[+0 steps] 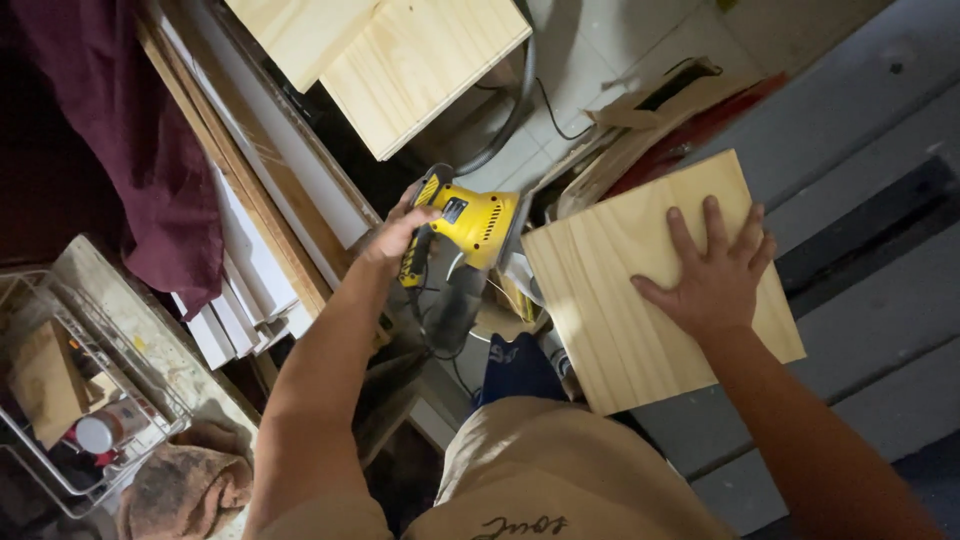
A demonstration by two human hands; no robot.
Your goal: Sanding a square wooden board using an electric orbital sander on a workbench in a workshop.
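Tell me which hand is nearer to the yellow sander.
Left. The left hand grips the yellow sander by its handle, touching it. The right hand lies flat on the wooden board, off to the sander's right and apart from it.

Left hand has its fingers curled closed; right hand lies flat, fingers spread.

Grey surface of flat panels with dark grooves, right side, evenly lit. Pale tiled floor at upper centre, crossed by a thin black cable. Two light wooden boards at top. White and brown strips of moulding leaning diagonally, left of centre. Dark maroon cloth hanging at upper left. Wire basket holding small items, lower left, in dim light. Brown rag beside it.
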